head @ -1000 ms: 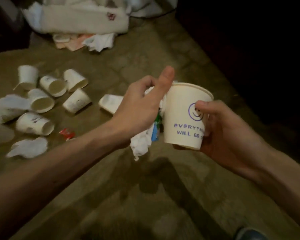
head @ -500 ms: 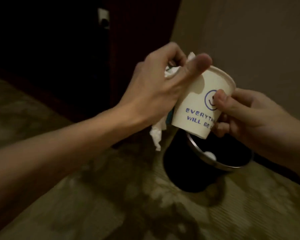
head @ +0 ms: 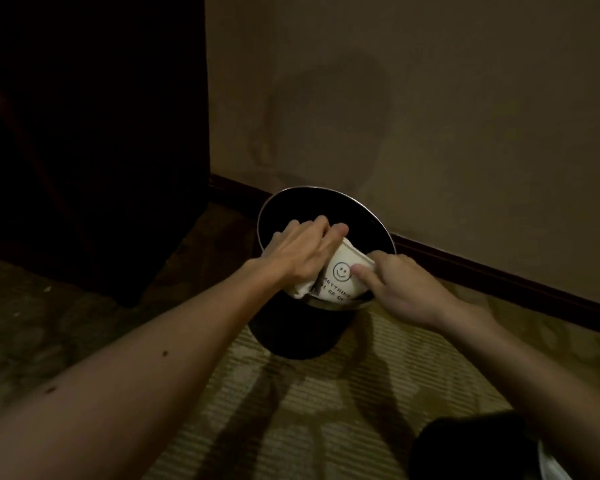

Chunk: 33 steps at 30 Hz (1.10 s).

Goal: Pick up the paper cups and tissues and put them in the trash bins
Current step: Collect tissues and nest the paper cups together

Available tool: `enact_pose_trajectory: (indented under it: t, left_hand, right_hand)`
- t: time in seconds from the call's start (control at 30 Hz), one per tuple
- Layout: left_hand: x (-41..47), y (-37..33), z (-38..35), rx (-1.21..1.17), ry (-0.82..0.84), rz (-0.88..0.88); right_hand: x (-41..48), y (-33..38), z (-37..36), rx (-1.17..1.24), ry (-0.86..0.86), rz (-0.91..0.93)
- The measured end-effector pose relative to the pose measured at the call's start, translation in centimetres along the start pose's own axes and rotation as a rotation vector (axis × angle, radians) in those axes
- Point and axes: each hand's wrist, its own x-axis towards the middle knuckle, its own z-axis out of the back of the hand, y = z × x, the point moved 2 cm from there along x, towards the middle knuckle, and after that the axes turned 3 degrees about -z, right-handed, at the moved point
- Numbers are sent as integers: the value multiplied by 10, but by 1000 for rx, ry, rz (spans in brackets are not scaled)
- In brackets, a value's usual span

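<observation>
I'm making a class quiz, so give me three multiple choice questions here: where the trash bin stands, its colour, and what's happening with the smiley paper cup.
1. Where does the trash bin stand? A on a table; B on the carpet by the baseboard; C on a chair.
2. What colour is its outer wall? A white; B red; C black.
3. The paper cup is: A tilted at the bin's mouth, held by the right hand; B lying on the carpet; C crushed flat.
Answers: B, carpet lies under it; C, dark wall below a shiny rim; A, thumb presses beside the smiley.
</observation>
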Motion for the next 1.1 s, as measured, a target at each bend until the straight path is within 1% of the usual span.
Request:
enact_pose_trajectory:
  t: [0.03, 0.07, 0.1, 0.13, 0.2, 0.23, 0.3, 0.37, 0.4, 0.47, 0.57, 0.63, 0.7, 0.77, 0.83, 0.9, 1.0, 1.1]
  left_hand:
    - [-5, 1, -2, 42, 61, -18]
    - [-4, 0, -2, 72, 137, -34]
    - [-9, 7, -7, 119, 252, -2]
    - [-12, 13, -11, 106, 338, 32]
    - [-16, 15, -8, 21, 420, 108]
    - [-15, 12, -2, -15, 390, 131]
    - [-10, 6, 9, -23, 305, 103]
    - [-13, -6, 31, 111, 232, -16]
    - [-18, -12, 47, 208, 200, -66]
    - [-43, -16, 83, 386, 202, -123]
    - [-97, -16, 134, 603, 329, -147]
    - [-144, -10, 165, 677, 409, -113]
    - [-196, -4, 193, 684, 473, -41]
    - [-252, 8, 212, 679, 503, 35]
    - [-314, 22, 226, 703, 490, 112]
    - [-380, 33, 232, 734, 450, 231]
    - [-476, 44, 229, 740, 404, 501]
    - [-573, 50, 206, 595, 333, 798]
  right_hand:
    - [0, -1, -4, -98, 14, 20]
    - [-2, -2, -2, -146, 46, 21]
    - [-1, -2, -12, -106, 142, 24]
    - [-3, -1, -21, -59, 189, 32]
    - [-10, -6, -23, -36, 123, 30]
    - [-12, -7, -23, -27, 48, 40]
    - [-19, -2, -16, 41, -118, 111]
    - [-30, 13, -10, 203, -228, 208]
    - [-37, 24, -10, 280, -239, 248]
    - [-51, 59, -20, 408, -190, 346]
    - [-70, 115, -48, 556, -95, 500]
    - [-78, 156, -73, 602, 1, 584]
    - [-85, 196, -99, 618, 101, 677]
    - [-96, 235, -122, 637, 191, 770]
    - [-110, 271, -146, 650, 300, 869]
    - [-129, 305, -174, 639, 439, 956]
    - [-163, 352, -217, 563, 581, 1072]
    - [-201, 391, -258, 494, 668, 1172]
